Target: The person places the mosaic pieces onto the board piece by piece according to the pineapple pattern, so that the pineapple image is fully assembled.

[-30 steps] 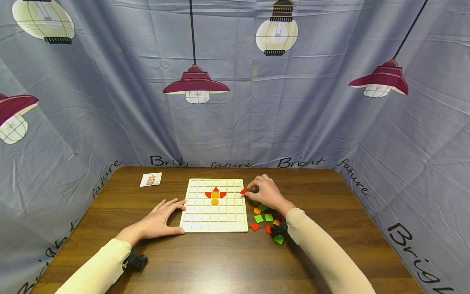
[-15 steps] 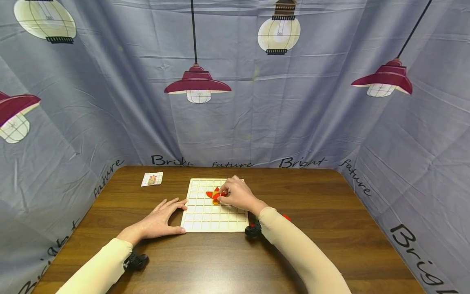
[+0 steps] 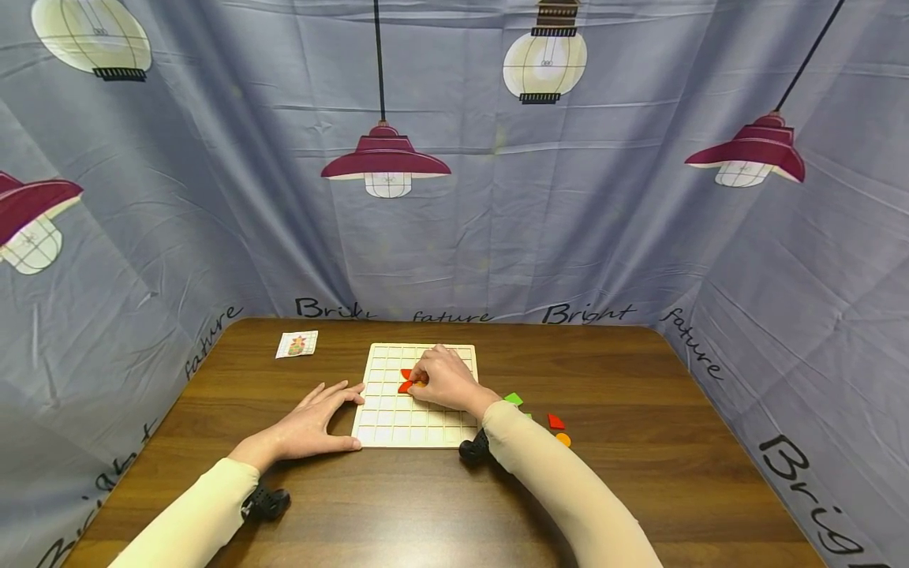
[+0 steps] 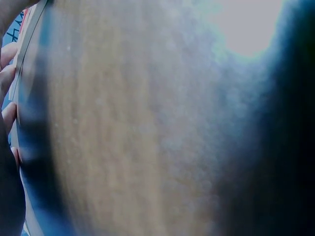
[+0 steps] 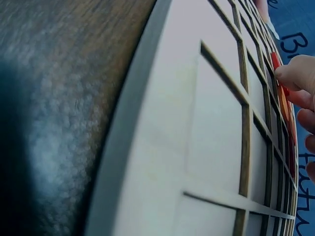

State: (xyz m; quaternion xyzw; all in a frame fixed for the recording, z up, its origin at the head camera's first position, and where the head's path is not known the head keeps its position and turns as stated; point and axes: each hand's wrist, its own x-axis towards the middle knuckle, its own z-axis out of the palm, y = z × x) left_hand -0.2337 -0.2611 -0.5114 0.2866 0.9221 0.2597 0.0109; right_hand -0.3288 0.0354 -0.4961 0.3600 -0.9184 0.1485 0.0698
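Red piece [image 3: 404, 387] pinched by right hand [image 3: 450, 383] at cream gridded board [image 3: 398, 427]; left hand [image 3: 307, 427] unclenched, touching board's edge.

Head view: your right grip [image 3: 449, 382] hides the middle of the board [image 3: 412, 427]; only a sliver of an orange piece [image 3: 420, 384] shows. Hard to say if the red piece [image 3: 404, 387] lies flat. Your right sleeve [image 3: 568, 483] covers some loose pieces [image 3: 556, 421] and runs off the bottom. Card [image 3: 297, 344] print too small. Left wrist: surface [image 4: 108, 123] blurred, your left grip [image 3: 307, 427] cut off at the left edge.
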